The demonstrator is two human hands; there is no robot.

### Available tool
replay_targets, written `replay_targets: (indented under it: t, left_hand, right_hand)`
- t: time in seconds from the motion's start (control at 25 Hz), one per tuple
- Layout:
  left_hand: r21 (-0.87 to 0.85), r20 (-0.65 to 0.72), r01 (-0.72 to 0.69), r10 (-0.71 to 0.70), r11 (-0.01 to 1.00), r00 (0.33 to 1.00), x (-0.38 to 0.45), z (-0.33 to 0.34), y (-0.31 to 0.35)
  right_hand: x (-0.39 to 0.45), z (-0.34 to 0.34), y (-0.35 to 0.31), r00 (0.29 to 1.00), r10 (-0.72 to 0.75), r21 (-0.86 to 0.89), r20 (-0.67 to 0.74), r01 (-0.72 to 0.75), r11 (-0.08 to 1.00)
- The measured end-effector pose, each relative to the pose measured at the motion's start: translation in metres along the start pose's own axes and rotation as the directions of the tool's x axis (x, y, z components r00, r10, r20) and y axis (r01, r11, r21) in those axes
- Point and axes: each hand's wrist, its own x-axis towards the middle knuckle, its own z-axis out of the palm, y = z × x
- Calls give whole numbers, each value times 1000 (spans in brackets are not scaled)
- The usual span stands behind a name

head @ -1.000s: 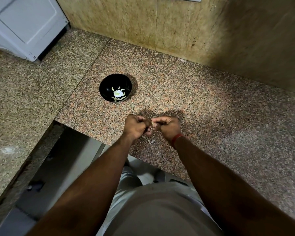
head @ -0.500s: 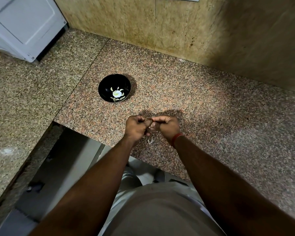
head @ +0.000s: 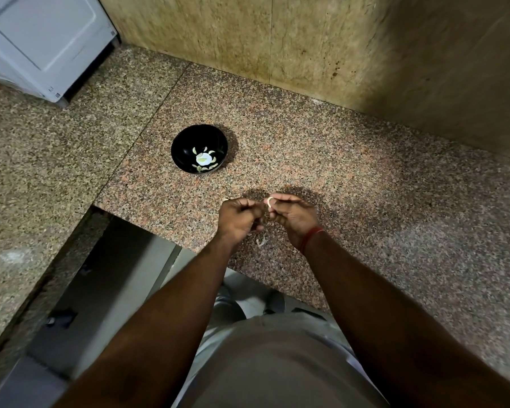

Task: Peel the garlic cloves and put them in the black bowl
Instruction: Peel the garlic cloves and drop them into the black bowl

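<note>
The right hand [head: 292, 214] is curled and pinches a pale garlic clove [head: 269, 202] between thumb and forefinger, held above the tabletop [head: 351, 187] near its front edge. The clove is a small curved crescent; its long axis runs roughly from the front edge toward the back wall, and only its upper part shows, the lower end being hidden by the fingers. Which end is the tip cannot be told. The left hand [head: 239, 217] is just beside the right hand, on its left, with all fingers curled into the palm; whether it pinches anything cannot be told. The two hands are close together, knuckles facing each other, with a narrow gap between them. A red band [head: 311, 237] circles the right wrist. A scrap of pale peel [head: 261, 240] lies on the tabletop below the gap between the hands, near the front edge. The black bowl [head: 199, 153] stands upright on the tabletop, behind and to the left of the hands, well apart from them and close to the seam between two slabs. Inside it lie several pale peeled cloves [head: 204, 159], grouped at the bottom. A white appliance [head: 42, 42] occupies the back left corner.
</note>
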Motion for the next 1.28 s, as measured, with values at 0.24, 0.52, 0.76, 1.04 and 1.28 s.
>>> replay_targets:
  t: [0.24,0.52,0.76,1.04,1.28]
  left_hand:
    - [143,-5,-107,109,984,994,-3,0,3]
    - [473,-22,-198,237,858,971,-7,4,7]
    - [490,0,-188,216,851,976,-8,2,14]
    - [513,0,-156,182,844,983,-6,2,16]
    - [660,102,-216,198,720,975,-7,-1,22]
  right_hand:
    - [-7,0,-3,1000,-3,-9,12,3,1000]
    - [-6,1,3,997,-52,-44,-63,49,998]
    - [-6,0,2,994,-103,-120,-29,99,988]
    - [-3,-4,1,979,-182,-305,87,200,931]
    - [-1,-3,3,962,-244,-440,119,272,856]
